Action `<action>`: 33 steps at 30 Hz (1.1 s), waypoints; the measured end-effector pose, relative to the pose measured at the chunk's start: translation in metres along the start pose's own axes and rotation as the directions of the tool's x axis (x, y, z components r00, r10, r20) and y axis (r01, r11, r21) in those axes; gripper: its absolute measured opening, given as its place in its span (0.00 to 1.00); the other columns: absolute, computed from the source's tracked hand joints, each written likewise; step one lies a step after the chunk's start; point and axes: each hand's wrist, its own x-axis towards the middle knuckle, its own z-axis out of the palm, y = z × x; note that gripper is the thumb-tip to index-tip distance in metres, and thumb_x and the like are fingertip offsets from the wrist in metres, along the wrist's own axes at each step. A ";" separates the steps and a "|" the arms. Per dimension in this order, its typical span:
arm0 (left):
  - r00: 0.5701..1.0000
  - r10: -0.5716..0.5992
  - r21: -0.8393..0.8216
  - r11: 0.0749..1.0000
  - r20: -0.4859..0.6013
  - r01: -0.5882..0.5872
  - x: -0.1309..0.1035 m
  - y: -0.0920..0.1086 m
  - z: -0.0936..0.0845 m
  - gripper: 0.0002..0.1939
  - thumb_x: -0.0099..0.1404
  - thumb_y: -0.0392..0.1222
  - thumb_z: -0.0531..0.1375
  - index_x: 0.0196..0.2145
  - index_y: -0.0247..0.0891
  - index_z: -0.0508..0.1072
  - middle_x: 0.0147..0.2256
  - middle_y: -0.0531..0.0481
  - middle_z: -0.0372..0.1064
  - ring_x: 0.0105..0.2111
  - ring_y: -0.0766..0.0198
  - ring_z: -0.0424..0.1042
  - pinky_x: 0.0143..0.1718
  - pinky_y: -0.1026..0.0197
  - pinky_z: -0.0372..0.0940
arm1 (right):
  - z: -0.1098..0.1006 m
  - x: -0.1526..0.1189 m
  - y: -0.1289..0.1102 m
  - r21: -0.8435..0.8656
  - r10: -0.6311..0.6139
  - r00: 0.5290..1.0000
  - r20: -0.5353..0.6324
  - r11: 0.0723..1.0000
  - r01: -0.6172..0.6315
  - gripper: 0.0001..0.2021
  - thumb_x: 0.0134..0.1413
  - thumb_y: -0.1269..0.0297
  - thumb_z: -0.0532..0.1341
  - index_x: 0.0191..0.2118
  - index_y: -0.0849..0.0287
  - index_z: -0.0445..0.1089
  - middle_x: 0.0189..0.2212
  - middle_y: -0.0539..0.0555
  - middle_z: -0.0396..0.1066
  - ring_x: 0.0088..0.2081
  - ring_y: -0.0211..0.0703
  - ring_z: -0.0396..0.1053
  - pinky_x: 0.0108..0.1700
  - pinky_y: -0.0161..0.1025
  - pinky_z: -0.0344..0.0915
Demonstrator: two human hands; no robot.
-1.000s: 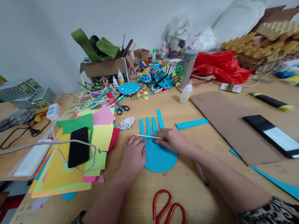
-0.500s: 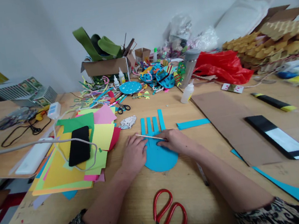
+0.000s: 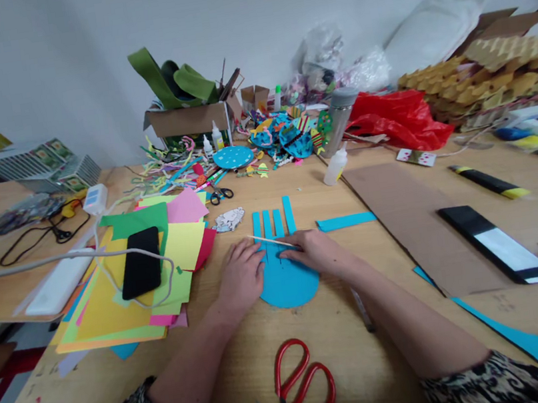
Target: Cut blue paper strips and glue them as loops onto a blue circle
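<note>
A blue paper disc [image 3: 289,287] lies flat on the table, with several narrow strips extending from its far side. Short dark lines mark its surface. My left hand [image 3: 241,269] rests on the disc's left edge, fingers stretched out and fingertips on the paper. A thin pale stick [image 3: 271,239] slants across the bases of the strips. Its right end is pinched in my right hand [image 3: 314,248], which rests on the disc's right side. Closer to me are scissors [image 3: 304,385] with red handles. A pen [image 3: 362,312] is partly hidden by my right forearm.
Coloured paper sheets [image 3: 108,313] with a black phone [image 3: 140,262] on top lie left. A blue strip [image 3: 347,221] and brown cardboard [image 3: 404,228] are on the right. Behind are a glue bottle [image 3: 335,168], small scissors [image 3: 221,195], a fish cutout [image 3: 229,220] and craft scraps.
The far end of the stick has tilted up slightly away from me, and its right end sits lower in my right hand. My left hand stays in nearly the same place.
</note>
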 end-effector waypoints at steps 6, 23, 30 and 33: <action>1.000 0.003 0.003 1.000 0.007 -0.003 0.000 0.001 -0.001 0.16 0.68 0.36 0.52 0.50 0.37 0.74 0.53 0.44 0.71 0.59 0.52 0.60 0.62 0.45 0.54 | -0.003 0.000 0.003 0.005 0.037 0.999 0.029 0.999 -0.037 0.20 0.53 0.61 0.65 0.53 0.49 0.72 0.38 0.53 0.78 0.36 0.45 0.74 0.39 0.37 0.64; 1.000 0.016 0.022 1.000 0.010 -0.016 -0.001 -0.001 0.001 0.16 0.69 0.38 0.53 0.50 0.36 0.74 0.55 0.47 0.69 0.59 0.52 0.60 0.63 0.45 0.55 | -0.021 -0.003 0.025 -0.061 0.151 0.978 0.145 0.988 -0.143 0.30 0.46 0.55 0.69 0.58 0.47 0.68 0.40 0.52 0.78 0.41 0.51 0.74 0.39 0.38 0.64; 1.000 0.025 0.021 0.999 0.000 -0.025 -0.001 -0.001 0.002 0.15 0.69 0.38 0.53 0.50 0.36 0.74 0.54 0.46 0.69 0.59 0.51 0.61 0.61 0.44 0.56 | -0.025 -0.004 0.023 -0.027 0.139 0.987 0.086 0.990 -0.137 0.28 0.48 0.53 0.68 0.57 0.49 0.69 0.38 0.52 0.78 0.38 0.48 0.74 0.36 0.36 0.63; 1.000 0.025 0.025 0.999 -0.001 -0.025 -0.001 -0.001 0.002 0.15 0.69 0.37 0.53 0.50 0.36 0.74 0.54 0.46 0.69 0.59 0.51 0.61 0.62 0.45 0.56 | -0.020 -0.003 0.018 -0.007 0.118 0.993 0.007 0.993 -0.118 0.26 0.53 0.50 0.64 0.57 0.51 0.69 0.38 0.53 0.79 0.37 0.47 0.75 0.35 0.36 0.64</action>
